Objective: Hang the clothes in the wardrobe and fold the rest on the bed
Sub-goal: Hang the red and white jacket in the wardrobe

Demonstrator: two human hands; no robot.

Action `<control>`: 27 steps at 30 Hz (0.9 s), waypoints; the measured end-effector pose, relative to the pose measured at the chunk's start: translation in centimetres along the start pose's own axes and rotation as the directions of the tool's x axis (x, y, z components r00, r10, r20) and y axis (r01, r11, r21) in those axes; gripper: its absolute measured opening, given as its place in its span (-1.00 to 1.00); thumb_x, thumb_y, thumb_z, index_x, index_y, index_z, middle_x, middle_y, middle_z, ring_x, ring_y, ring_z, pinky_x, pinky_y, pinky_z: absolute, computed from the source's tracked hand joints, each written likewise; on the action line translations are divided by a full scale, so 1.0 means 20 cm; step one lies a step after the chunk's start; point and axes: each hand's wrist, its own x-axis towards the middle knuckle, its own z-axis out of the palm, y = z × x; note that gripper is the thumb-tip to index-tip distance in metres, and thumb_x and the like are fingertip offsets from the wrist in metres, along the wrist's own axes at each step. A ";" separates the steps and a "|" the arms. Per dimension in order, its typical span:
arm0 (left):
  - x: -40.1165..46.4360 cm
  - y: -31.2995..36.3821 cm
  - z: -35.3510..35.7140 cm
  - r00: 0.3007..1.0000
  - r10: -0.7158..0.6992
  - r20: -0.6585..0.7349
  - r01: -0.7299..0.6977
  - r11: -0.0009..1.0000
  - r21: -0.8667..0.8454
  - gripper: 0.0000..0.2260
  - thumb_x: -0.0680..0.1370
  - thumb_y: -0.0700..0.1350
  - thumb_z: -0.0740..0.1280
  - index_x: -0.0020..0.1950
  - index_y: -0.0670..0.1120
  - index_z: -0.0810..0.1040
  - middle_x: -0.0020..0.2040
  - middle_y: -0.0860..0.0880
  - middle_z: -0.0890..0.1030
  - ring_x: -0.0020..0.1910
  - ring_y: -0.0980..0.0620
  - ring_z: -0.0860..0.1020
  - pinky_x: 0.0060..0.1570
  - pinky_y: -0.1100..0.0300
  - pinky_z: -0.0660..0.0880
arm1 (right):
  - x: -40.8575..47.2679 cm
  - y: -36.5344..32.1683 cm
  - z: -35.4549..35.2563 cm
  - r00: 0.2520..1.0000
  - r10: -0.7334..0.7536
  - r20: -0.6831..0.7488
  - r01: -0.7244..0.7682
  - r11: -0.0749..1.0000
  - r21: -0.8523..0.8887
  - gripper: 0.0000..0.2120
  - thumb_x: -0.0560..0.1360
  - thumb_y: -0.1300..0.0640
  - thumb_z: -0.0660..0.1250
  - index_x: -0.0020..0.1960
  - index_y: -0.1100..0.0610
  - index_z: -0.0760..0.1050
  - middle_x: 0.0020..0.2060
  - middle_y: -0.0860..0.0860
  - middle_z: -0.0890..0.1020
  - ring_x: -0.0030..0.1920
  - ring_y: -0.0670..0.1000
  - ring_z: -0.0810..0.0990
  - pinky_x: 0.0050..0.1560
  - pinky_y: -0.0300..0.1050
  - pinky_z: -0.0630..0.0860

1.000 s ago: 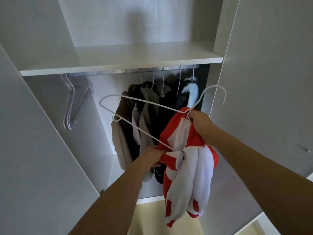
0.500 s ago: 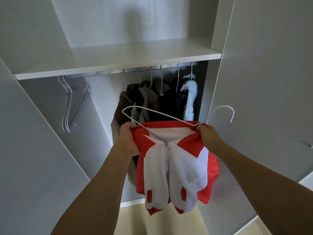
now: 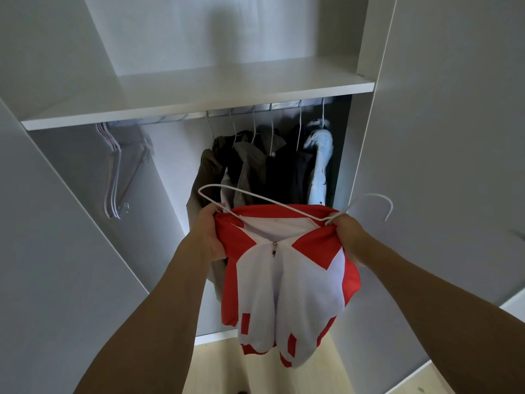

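The left hand (image 3: 208,233) grips the red-and-white jacket (image 3: 287,282) at one shoulder; the right hand (image 3: 348,237) clutches the other shoulder together with the white wire hanger (image 3: 264,201), before the open wardrobe (image 3: 199,89). The jacket's collar hides the hanger's lower wire and both hands' fingertips.

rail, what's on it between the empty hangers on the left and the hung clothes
Nothing: in the head view the rail runs bare between the empty hangers and the hung clothes.

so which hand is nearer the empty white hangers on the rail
Left. The left hand is below and right of the empty white hangers; the right hand is farther right.
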 end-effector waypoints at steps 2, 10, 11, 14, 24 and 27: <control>-0.01 0.00 -0.01 1.000 -0.009 0.012 0.009 1.000 0.001 -0.85 0.49 0.03 0.30 -0.10 -0.03 0.59 -0.12 -0.11 0.64 -0.13 -0.09 0.57 -0.25 0.03 0.49 | 0.00 -0.01 0.01 1.000 0.005 -0.010 -0.005 0.999 0.052 -0.76 0.48 0.31 0.09 -0.29 0.13 0.42 -0.44 0.06 0.44 -0.41 0.04 0.41 -0.28 -0.09 0.41; 0.00 0.06 0.02 0.994 0.093 -0.065 -0.079 0.980 0.184 -0.94 0.52 -0.13 0.31 -0.08 -0.09 0.56 -0.07 -0.14 0.62 -0.09 -0.11 0.58 -0.08 0.01 0.55 | 0.05 -0.02 0.04 0.988 0.037 -0.151 -0.028 0.997 0.066 -0.79 0.42 0.37 0.10 -0.28 0.17 0.43 -0.42 0.06 0.37 -0.41 0.01 0.33 -0.34 -0.13 0.30; 0.00 0.07 0.02 0.992 0.107 -0.071 -0.089 0.972 0.220 -0.94 0.52 -0.15 0.30 -0.12 -0.10 0.54 -0.09 -0.15 0.61 -0.11 -0.11 0.57 -0.05 0.00 0.55 | 0.05 -0.02 0.04 0.985 0.076 -0.154 -0.066 0.995 0.073 -0.81 0.42 0.40 0.11 -0.24 0.21 0.44 -0.40 0.08 0.39 -0.36 0.04 0.37 -0.28 -0.09 0.36; 0.01 0.09 0.00 0.988 0.136 -0.078 -0.108 0.951 0.291 -0.93 0.54 -0.18 0.29 -0.14 -0.11 0.52 -0.16 -0.15 0.60 -0.19 -0.10 0.57 -0.16 0.03 0.54 | 0.04 -0.01 0.02 0.983 0.173 -0.067 -0.171 0.984 0.044 -0.81 0.46 0.46 0.11 -0.12 0.27 0.45 -0.27 0.17 0.49 -0.28 0.09 0.47 -0.03 0.04 0.51; 0.11 0.09 -0.07 0.955 0.240 -0.172 -0.146 0.891 0.429 -0.81 0.63 -0.13 0.14 0.01 -0.19 0.49 -0.07 -0.21 0.57 0.00 -0.19 0.57 0.13 -0.07 0.53 | -0.03 -0.01 -0.06 0.843 0.184 0.505 -0.009 0.944 -0.329 -0.63 0.59 0.36 0.15 0.27 0.05 0.51 0.12 0.18 0.63 0.07 0.19 0.65 0.17 0.18 0.53; 0.14 0.09 -0.08 0.923 0.332 -0.196 -0.181 0.823 0.539 -0.80 0.63 -0.12 0.15 0.17 -0.19 0.45 0.01 -0.23 0.57 0.02 -0.19 0.59 0.14 -0.08 0.53 | -0.04 -0.02 -0.04 0.845 0.178 0.504 0.031 0.925 -0.379 -0.62 0.59 0.36 0.14 0.28 0.04 0.51 0.14 0.16 0.62 0.11 0.22 0.62 0.17 0.24 0.51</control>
